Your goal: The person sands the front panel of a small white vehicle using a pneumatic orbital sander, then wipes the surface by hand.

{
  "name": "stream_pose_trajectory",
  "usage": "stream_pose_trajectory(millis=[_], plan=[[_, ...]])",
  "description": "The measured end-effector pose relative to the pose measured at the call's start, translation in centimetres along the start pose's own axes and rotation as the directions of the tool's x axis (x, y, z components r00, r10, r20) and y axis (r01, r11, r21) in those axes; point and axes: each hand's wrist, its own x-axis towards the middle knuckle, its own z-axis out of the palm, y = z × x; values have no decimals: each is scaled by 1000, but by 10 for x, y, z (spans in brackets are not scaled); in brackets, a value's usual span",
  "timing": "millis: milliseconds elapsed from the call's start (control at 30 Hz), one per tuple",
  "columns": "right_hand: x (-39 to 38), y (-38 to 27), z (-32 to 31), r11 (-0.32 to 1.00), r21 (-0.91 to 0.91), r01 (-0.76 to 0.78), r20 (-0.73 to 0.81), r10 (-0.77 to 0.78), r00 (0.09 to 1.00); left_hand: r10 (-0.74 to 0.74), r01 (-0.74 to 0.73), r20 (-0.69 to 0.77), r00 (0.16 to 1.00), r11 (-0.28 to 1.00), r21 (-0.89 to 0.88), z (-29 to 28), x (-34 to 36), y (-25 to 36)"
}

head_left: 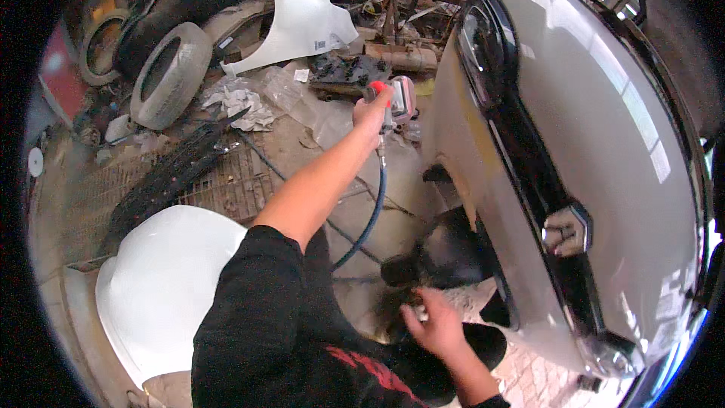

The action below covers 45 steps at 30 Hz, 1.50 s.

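Observation:
My left arm reaches far forward, and my left hand (pixel 370 117) is closed round an air sander (pixel 402 100) with a red part on top and a silver, pinkish-edged end. A blue air hose (pixel 377 208) runs from it back toward my body. The sander is held off to the left of the car's front end, apart from the headlight (pixel 482 49). Low and nearer to me, my right hand (pixel 438 325) has its fingers curled by a small pale thing that I cannot make out. The grey car's bumper (pixel 479 181) has a yellowish patch below the headlight.
A white curved panel (pixel 166 287) is at the near left, and a white fender (pixel 302 11) stands at the back. Tyres (pixel 172 75), crumpled plastic (pixel 242 106) and a black trim piece (pixel 170 170) lie at left. A dark hose (pixel 355 245) crosses the floor.

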Motion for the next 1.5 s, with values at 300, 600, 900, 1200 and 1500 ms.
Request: stream_pose_trajectory(millis=[300, 600, 900, 1200, 1500], plan=[[7, 50, 33, 968, -237, 84, -313, -158, 937, -83, 143, -214, 973, 949, 282, 9, 94, -142], [1, 107, 28, 646, -720, -253, -549, -308, 777, -203, 241, -153, 967, 925, 295, 2, 88, -228], [13, 130, 54, 746, -448, -493, -279, 408, 869, -181, 184, -57, 982, 846, 500, 5, 94, -222], [37, 107, 54, 649, -555, -520, -245, 470, 848, -149, 157, -64, 987, 776, 611, 11, 89, -196], [48, 97, 50, 604, -494, -626, -156, 647, 747, -119, 78, 18, 993, 750, 657, 17, 90, -174]])
